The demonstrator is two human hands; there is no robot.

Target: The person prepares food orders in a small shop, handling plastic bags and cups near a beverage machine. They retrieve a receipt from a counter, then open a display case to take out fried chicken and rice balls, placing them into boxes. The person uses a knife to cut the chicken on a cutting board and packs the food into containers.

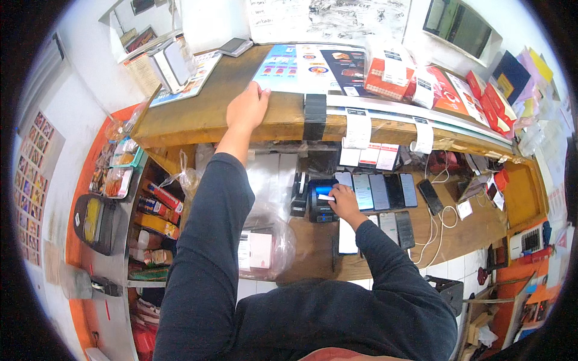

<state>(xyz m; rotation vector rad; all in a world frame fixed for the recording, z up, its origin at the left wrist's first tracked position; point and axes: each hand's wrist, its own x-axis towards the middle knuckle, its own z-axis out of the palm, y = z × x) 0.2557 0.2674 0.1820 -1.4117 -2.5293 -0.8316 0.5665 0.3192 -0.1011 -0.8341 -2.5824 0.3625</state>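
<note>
My right hand (346,201) is at a small black thermal receipt printer (321,212) on the wooden desk (311,252). Between its fingers is the end of a white paper slip (326,197), at the printer's top. Several smartphones (378,189) lie in a row just right of the printer. On the raised wooden counter (207,104), my left hand (248,106) rests with its fingers curled, beside the lower left corner of a printed menu sheet (280,67). Whether those fingers grip anything is hidden. A black device (299,194) stands left of the printer.
Printed receipts (357,128) hang over the counter's front edge, right of black tape (314,117). Red-and-white boxes in plastic (389,74) stand on top. White cables (434,230) trail across the desk's right side. A plastic-wrapped package (262,250) lies at its left.
</note>
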